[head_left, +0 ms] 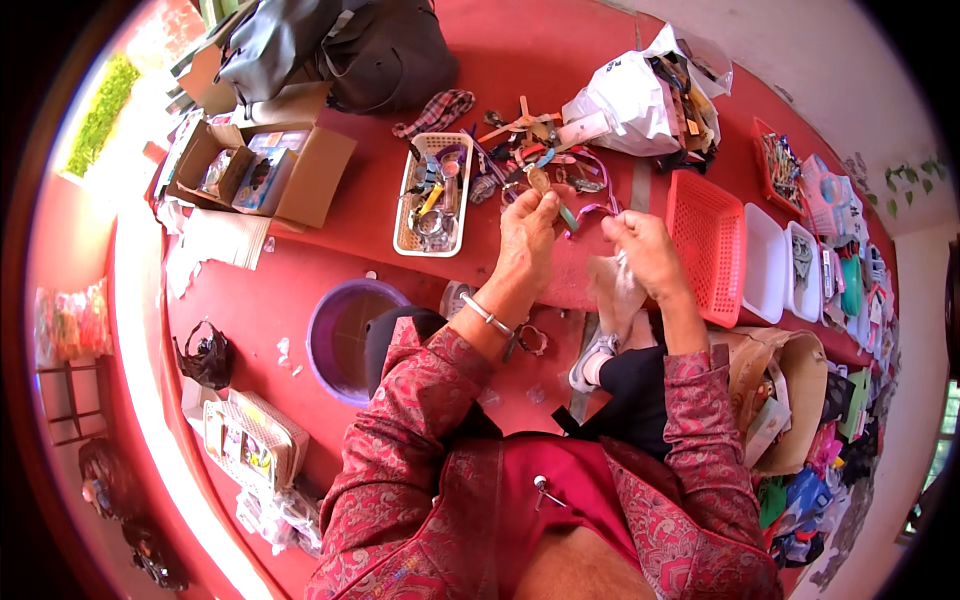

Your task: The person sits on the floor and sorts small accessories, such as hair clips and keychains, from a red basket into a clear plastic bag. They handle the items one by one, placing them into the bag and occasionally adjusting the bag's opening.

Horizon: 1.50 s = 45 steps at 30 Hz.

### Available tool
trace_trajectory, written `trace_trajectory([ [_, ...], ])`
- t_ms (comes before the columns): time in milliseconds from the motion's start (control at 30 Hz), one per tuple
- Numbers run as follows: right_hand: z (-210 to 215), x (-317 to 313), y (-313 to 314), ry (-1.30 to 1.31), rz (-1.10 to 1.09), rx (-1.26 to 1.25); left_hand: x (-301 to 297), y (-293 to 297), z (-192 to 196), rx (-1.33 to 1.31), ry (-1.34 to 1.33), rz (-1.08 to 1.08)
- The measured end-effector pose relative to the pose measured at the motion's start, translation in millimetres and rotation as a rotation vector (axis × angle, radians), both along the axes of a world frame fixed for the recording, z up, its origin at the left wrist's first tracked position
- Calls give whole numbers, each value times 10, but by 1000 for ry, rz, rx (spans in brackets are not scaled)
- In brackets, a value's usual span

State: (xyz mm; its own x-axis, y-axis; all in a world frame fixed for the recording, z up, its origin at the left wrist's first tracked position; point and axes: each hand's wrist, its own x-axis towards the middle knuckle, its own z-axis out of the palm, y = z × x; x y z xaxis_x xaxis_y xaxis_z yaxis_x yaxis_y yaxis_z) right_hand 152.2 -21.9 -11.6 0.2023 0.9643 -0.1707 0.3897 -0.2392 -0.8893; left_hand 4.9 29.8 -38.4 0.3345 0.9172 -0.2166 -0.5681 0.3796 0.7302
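My left hand (525, 235), a bangle on its wrist, pinches what looks like a gold-faced wristwatch (540, 180) between thumb and fingers. To its right, my right hand (645, 250) is closed, and a whitish cloth (615, 290) hangs below it from the fingers. A purple strap (592, 209) curves just beyond the right fingers; whether they touch it is unclear. Beyond both hands lies a loose pile of straps and watches (530, 128). Left of the pile, a cream basket (400, 242) contains several watches, one with a yellow strap.
On the red surface stand an open cardboard box (322, 170), dark bags (390, 60) and a stuffed white plastic bag (615, 100). A red basket (708, 240) and white trays (765, 265) line the right. Lower left sits a purple bucket (318, 350); a brown paper bag (800, 390) stands lower right.
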Motion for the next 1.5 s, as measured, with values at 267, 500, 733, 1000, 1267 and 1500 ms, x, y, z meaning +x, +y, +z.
trace_trajectory([
  [267,24,-218,-23,470,110,-61,-43,-104,123,-11,41,-122],
  [500,-163,-289,134,496,95,51,-153,-92,120,-54,36,-69],
  [733,-570,-470,632,484,-49,18,-267,-255,42,231,604,291],
  [1000,-1480,-1526,1374,-147,-6,26,-429,-329,426,826,437,315],
  [1267,-1963,-2012,1700,-749,123,-81,-300,-345,425,792,529,200],
  [1500,-1790,-1600,1740,-332,19,-36,-214,-403,342,864,668,105],
])
